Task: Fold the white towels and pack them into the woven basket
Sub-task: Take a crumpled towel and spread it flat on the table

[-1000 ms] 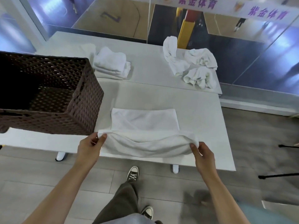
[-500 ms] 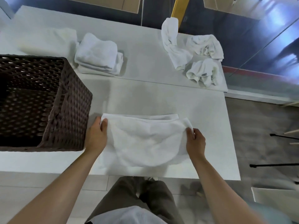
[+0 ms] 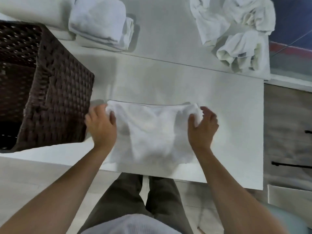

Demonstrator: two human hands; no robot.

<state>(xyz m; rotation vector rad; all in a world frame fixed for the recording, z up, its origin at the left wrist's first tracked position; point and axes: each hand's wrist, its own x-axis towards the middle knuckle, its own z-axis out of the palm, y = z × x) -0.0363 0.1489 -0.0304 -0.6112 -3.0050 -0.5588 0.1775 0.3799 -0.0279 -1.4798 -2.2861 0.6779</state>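
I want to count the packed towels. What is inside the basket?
Inside the basket only dark woven walls and floor show, with no towel seen there. Its left part lies outside the picture, and the near corner is too dark to tell.

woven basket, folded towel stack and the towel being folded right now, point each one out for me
woven basket (image 3: 59,102), head view, on its outer woven side wall.
folded towel stack (image 3: 99,22), head view, on the flat top of the uppermost towel.
towel being folded (image 3: 152,130), head view, on the middle of its top layer.
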